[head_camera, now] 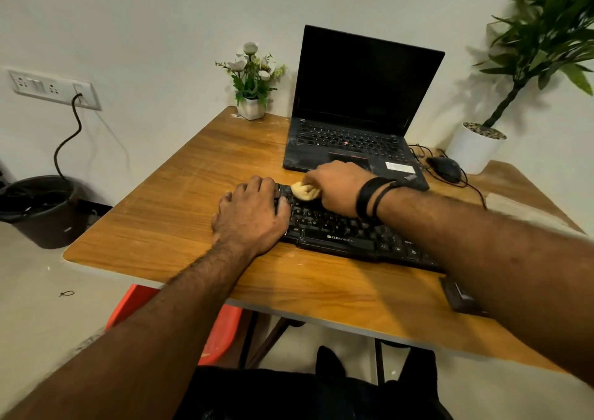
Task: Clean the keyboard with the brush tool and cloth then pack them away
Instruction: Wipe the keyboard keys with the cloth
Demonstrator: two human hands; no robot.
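A black Zebronics keyboard lies across the middle of the wooden table. My left hand rests flat on the keyboard's left end, fingers spread over the keys. My right hand is closed around a bunched yellow cloth and presses it on the keyboard's upper left rows. My right forearm covers the keyboard's right part. A dark flat object lies near the table's front right edge; I cannot tell what it is. No brush tool is clearly visible.
An open black laptop stands behind the keyboard. A black mouse with its cable lies to its right. A small flower pot sits at the back. A large potted plant stands right, a black bin left, a red chair below.
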